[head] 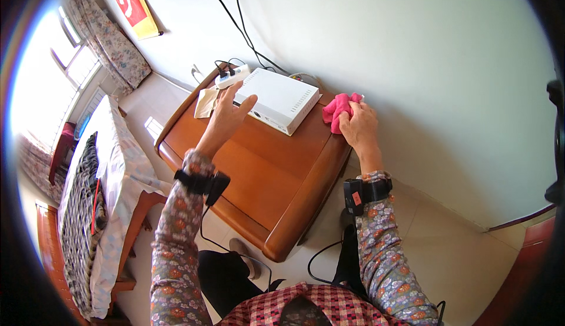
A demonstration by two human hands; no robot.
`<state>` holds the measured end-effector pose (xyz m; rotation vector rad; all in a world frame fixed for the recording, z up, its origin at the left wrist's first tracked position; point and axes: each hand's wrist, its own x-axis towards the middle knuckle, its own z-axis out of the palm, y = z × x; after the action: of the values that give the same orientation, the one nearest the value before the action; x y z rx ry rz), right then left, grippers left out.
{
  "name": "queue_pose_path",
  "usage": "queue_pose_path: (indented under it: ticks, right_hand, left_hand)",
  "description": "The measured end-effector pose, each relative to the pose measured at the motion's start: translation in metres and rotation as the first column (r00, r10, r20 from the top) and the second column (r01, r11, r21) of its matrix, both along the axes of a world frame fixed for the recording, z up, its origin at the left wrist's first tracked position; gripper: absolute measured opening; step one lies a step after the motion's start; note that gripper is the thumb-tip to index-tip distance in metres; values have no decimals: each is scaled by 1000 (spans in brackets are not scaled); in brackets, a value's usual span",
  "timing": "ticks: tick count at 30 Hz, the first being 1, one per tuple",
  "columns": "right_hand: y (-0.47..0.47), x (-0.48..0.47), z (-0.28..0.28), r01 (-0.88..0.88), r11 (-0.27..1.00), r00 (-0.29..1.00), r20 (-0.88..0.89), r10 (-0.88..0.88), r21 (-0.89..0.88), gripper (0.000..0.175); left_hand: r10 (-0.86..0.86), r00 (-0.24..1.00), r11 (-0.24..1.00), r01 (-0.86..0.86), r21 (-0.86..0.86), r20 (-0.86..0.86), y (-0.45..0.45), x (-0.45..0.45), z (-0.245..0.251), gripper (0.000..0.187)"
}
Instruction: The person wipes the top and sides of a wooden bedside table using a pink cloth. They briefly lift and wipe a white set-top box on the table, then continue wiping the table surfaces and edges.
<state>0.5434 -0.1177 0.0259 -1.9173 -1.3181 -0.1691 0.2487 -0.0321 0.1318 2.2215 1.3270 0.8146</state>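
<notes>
A brown wooden cabinet (247,167) stands before me, with a white flat electronic box (278,98) lying near its wall side. My right hand (359,125) grips a bunched pink cloth (339,110) at the cabinet top's right edge. Over the box's left front corner, my left hand (229,116) holds nothing, its fingers apart. Beside that hand lies a beige folded paper or cloth (206,103), partly covered by it. A white power strip (234,77) with black plugs in it sits behind, against the box's left side.
Black cables (240,30) hang down the pale wall (397,39) behind the cabinet. At the left is a bed (128,184) with a patterned cover and a dark striped blanket (79,220). Floral curtains (106,39) flank a bright window. Thin black cords run from both my wrist devices.
</notes>
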Motion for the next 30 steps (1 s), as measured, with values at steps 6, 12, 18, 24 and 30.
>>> queue_pose_path:
  ticks: [6,12,18,24,30]
  right_hand:
    - [-37,-50,22,-260,965,962,85,261,-26,50]
    - [-120,-124,19,-640,768,761,109,639,-34,49]
    - [-64,-57,9,-376,925,913,150,379,-53,35]
    - [23,19,-7,-64,997,958,277,72,-37,43]
    - [-40,-48,2,-370,929,896,255,365,-30,42]
  left_hand:
    - [-51,915,995,79,-55,400,-123,-55,16,65]
    - [135,818,989,-81,-121,560,-175,-121,-34,52]
    - [276,693,961,-198,-192,666,-168,-169,-80,43]
    - [272,732,962,-205,-178,625,-162,-179,-95,41]
    - [293,716,956,-210,-205,634,-162,-182,-95,39]
